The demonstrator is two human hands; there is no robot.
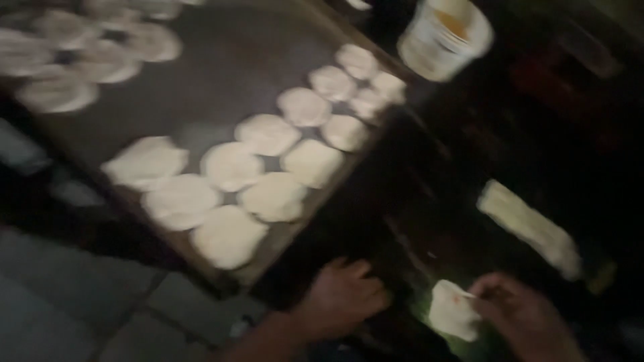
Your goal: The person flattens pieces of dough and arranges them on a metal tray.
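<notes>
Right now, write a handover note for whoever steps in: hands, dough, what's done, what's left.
Left hand: empty, loosely curled, resting by the board's near corner.
Right hand: fingertips on a dough piece lying on something green; grip unclear in the blur.
Board: flattened rounds laid in rows, a second cluster at its far left.
Bucket beyond the board; pale strip to the right.
Left: the piece under the right hand.

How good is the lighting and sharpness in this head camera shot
Head view: dim overall, right side nearly black; motion blur smears everything. The pale dough rounds on the board stand out brightest; left hand, right hand and white tub have soft edges.
</notes>
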